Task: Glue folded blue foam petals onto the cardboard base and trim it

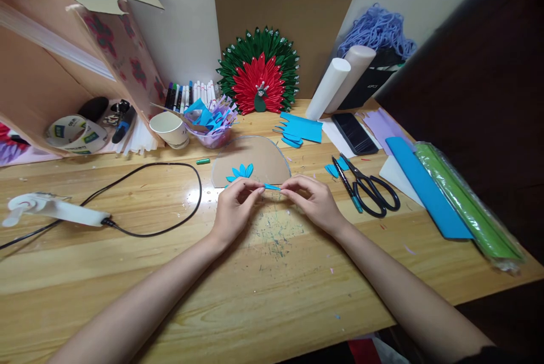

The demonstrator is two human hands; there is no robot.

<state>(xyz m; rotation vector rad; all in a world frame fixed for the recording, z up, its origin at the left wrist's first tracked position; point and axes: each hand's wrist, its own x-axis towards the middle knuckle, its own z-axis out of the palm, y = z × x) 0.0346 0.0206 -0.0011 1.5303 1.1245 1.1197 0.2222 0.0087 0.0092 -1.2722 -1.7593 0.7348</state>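
Between my fingertips, over the wooden table, is a small narrow strip of blue paper (272,186). My left hand (238,202) pinches its left end and my right hand (312,199) its right end. Just beyond lies a half-round piece of brown cardboard (263,151) with a pale blue line along its curved edge. Several pointed blue petals (241,171) fan out on its lower left part. My left hand covers a bit of the cardboard's straight edge. Cut blue sheets (301,127) with slit ends lie behind it to the right.
Black scissors (376,191) and a pen (346,180) lie at right, near a phone (356,134) and green wrapped paper (467,205). A white glue gun (59,209) with a looping cord is at left. A red-green peacock (259,72) stands behind, beside a paper cup (170,130).
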